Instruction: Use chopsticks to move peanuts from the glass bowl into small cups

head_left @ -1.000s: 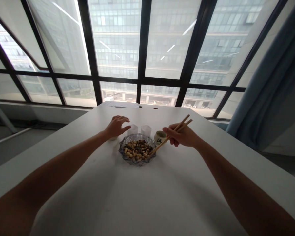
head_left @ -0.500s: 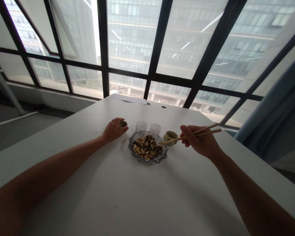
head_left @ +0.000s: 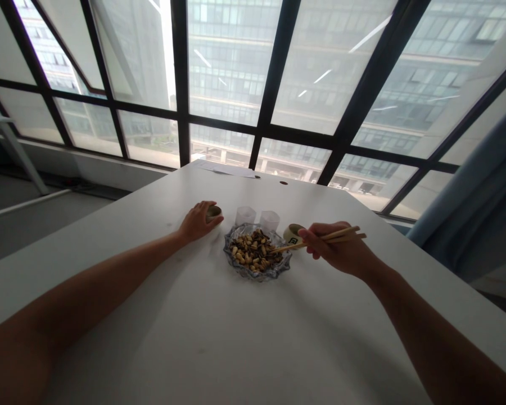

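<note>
A scalloped clear glass bowl (head_left: pixel 258 273) holds a heap of peanuts and dark seeds (head_left: pixel 255 248). My right hand (head_left: pixel 335 246) grips a pair of wooden chopsticks (head_left: pixel 334 234), their tips in among the nuts on the bowl's right side. Just behind that hand stands a small greenish cup (head_left: pixel 293 237) with a dark mark on its front. My left hand (head_left: pixel 198 221) is wrapped round a second small cup (head_left: pixel 213 212) left of the bowl, its fingers covering much of it. Two translucent plastic cups, one left (head_left: pixel 245 215) and one right (head_left: pixel 270 219), stand right behind the bowl.
The white table (head_left: pixel 202 337) runs toward a big window wall with black frames (head_left: pixel 259 132). Paper sheets (head_left: pixel 227 169) lie at its far end, near two small round dark spots. A blue curtain (head_left: pixel 459 202) hangs at the right.
My right hand has shifted left and slightly down toward the bowl, the chopsticks' tips staying in the nuts. My left hand still holds its cup. The view has moved slightly.
</note>
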Available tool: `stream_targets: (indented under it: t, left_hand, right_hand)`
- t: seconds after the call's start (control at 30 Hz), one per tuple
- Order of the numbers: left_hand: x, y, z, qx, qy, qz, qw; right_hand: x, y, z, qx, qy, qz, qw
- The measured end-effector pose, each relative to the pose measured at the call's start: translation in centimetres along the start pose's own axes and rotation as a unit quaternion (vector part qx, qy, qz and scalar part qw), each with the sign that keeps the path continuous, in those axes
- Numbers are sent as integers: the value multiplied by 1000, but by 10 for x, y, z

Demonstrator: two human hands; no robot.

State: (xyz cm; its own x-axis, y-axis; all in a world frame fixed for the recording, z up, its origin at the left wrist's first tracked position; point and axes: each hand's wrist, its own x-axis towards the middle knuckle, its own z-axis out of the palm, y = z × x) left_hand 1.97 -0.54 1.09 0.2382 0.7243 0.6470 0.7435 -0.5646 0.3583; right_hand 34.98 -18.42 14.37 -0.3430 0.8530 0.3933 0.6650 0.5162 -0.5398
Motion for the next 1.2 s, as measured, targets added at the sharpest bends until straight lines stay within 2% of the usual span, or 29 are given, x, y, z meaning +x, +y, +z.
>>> stream_targets:
  t: [0.4, 0.73, 0.87, 0.97, 1.07, 1.13, 1.2]
  left_hand:
    - [0, -2, 2, -5, 5, 3, 1000]
    - [0, -2, 2, 0, -1, 0, 1000]
    - [0, -2, 2, 1, -5, -2, 1000]
    - [0, -2, 1, -1, -9, 0, 1000]
    - [0, -1, 1, 0, -7, 0, 1000]
    - [0, -1, 0, 1, -7, -1, 1000]
    - [0, -1, 0, 0, -7, -3, 1000]
  right_hand:
    - [1, 2, -1, -1, 9, -2, 1000]
    - [2, 6, 2, 41, 19, 31, 998]
    - [3, 12, -9, 79, 82, 63, 991]
    - [3, 20, -22, 80, 177, 86, 977]
    - [2, 29, -33, 28, 270, 102, 957]
    - [2, 34, -37, -20, 274, 108, 955]
    - [2, 37, -39, -57, 245, 114, 961]
